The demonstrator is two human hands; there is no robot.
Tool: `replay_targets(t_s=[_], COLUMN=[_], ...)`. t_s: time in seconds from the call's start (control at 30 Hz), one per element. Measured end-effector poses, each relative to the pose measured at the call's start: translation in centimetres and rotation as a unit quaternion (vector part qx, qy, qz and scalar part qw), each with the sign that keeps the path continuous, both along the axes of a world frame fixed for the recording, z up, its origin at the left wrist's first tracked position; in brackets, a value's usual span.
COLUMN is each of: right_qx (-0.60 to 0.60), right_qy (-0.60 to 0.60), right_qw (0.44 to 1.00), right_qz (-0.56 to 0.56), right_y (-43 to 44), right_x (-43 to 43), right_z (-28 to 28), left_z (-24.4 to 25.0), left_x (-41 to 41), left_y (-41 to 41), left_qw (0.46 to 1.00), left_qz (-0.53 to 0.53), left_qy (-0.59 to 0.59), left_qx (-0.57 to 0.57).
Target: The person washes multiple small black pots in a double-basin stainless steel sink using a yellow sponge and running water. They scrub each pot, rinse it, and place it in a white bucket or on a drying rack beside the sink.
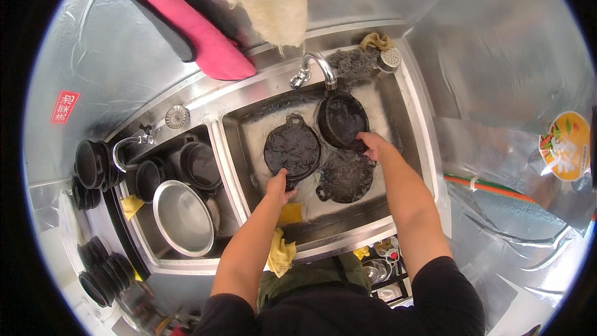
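Observation:
My left hand (281,188) grips the lower handle of a round black cast-iron pan (292,150) in the right sink basin. My right hand (373,145) holds the lower rim of a deeper black pan (344,119) under the chrome faucet (322,67); its fingers are partly hidden. Water lies inside this pan. Below it, another black pan (347,176) sits in the water, close to my right hand. A yellow cloth (290,213) lies in the basin near my left wrist.
The left basin holds a steel bowl (183,218) and black pots (200,164). More black pans (91,164) are stacked left of it. Scouring mesh (353,62) and a strainer (390,59) sit behind the right basin. A yellow cloth (281,253) hangs over the front edge.

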State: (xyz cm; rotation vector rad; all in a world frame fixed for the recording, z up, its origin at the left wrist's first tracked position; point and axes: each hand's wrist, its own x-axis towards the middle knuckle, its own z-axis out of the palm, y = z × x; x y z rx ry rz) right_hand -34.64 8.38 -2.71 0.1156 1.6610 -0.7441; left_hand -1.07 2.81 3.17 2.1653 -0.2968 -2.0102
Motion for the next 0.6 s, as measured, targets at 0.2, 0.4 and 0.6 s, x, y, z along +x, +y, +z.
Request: replay_targets(t_s=[0.2, 0.4, 0.6], right_qx=[-0.025, -0.129, 0.02], right_qy=[0.317, 0.626, 0.397], right_qw=[0.925, 0.756, 0.918], right_qz=[0.21, 0.145, 0.021], right_y=[0.0, -0.8, 1.5], right_x=[-2.9, 2.3, 5.7], right_z=[-2.0, 4.0, 0.8], left_z=[-3.1, -8.2, -2.9], left_x=[0.8, 2.7, 1.3], left_y=[0.6, 1.4, 0.3], left_qw=[0.998, 0.959, 0.998], left_qz=[0.006, -0.062, -0.003], left_qy=[0.032, -0.137, 0.049], left_qx=[-0.048, -0.24, -0.047])
